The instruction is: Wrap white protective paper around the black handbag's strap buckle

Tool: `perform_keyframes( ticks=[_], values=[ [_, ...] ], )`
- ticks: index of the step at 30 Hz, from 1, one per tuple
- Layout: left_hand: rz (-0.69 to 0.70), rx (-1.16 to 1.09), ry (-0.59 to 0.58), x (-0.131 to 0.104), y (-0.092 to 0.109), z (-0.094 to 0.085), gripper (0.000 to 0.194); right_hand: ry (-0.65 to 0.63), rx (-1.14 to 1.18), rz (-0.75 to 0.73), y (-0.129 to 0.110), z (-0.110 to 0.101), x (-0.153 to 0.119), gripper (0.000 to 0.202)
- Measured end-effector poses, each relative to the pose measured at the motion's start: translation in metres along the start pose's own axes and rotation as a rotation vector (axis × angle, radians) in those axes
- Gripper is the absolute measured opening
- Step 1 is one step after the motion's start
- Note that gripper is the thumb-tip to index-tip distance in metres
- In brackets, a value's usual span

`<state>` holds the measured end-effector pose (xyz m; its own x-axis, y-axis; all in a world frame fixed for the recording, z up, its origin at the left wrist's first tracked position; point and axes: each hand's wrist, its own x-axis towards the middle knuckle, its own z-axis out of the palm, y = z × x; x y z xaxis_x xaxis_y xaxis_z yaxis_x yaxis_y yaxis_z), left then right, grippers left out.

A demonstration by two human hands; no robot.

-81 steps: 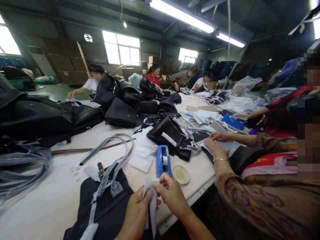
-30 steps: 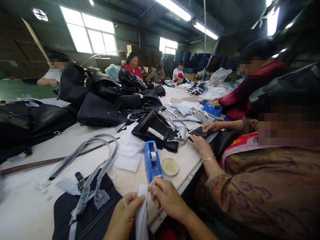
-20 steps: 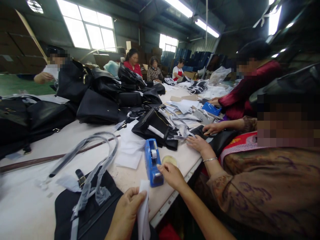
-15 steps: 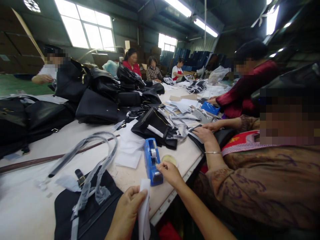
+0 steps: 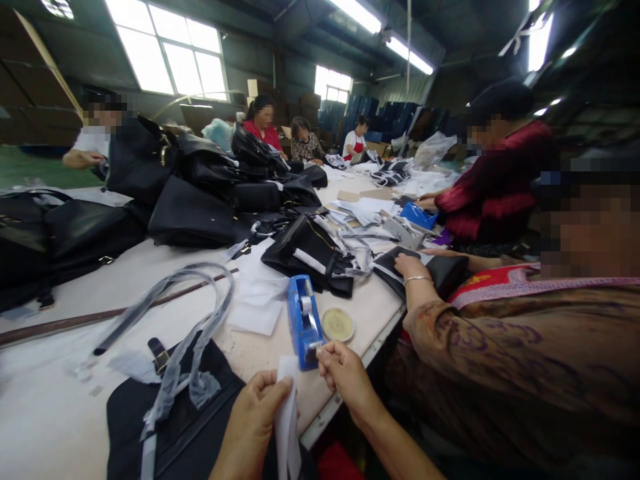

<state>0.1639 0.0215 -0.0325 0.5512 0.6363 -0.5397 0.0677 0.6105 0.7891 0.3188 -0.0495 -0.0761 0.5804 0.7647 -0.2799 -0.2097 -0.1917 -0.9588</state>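
My left hand (image 5: 260, 407) pinches a folded strip of white paper (image 5: 287, 417) between thumb and fingers. Close to the near end of a blue tape dispenser (image 5: 296, 313), my right hand (image 5: 343, 373) has its thumb and forefinger pressed together; what they hold is too small to make out. A round yellowish disc (image 5: 339, 325) lies right of the dispenser. Under and left of my left hand is a black bag (image 5: 185, 413), with plastic-wrapped straps (image 5: 173, 380) and a buckle on top.
Black bags (image 5: 190, 213) are heaped at the back left. White sheets (image 5: 257, 313) lie behind the dispenser. On the right, a person (image 5: 475, 340) has a hand on a black bag. The table edge (image 5: 325, 417) runs by my hands; more people sit farther back.
My right hand has moved down and toward me along the dispenser, uncovering the round disc. The neighbouring person's arms have shifted on the black bag. My left hand still holds the paper.
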Motion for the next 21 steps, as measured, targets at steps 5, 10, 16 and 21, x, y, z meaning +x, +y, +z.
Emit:
perform_keyframes(
  ticks=[5,10,16,21],
  values=[
    [0.017,0.036,-0.007,-0.002,0.000,0.001,0.035,-0.002,0.114,0.081,0.018,0.000,0.005,0.034],
    [0.045,0.080,-0.017,-0.004,-0.002,-0.001,0.035,-0.006,0.091,0.076,0.016,-0.001,0.007,0.031],
    [0.057,0.076,0.003,-0.005,-0.003,0.000,0.030,0.012,-0.033,0.029,0.014,-0.001,0.009,0.027],
    [0.041,0.063,0.037,-0.005,-0.001,0.004,0.032,0.048,0.127,0.044,0.017,0.004,0.007,0.025]
  ],
)
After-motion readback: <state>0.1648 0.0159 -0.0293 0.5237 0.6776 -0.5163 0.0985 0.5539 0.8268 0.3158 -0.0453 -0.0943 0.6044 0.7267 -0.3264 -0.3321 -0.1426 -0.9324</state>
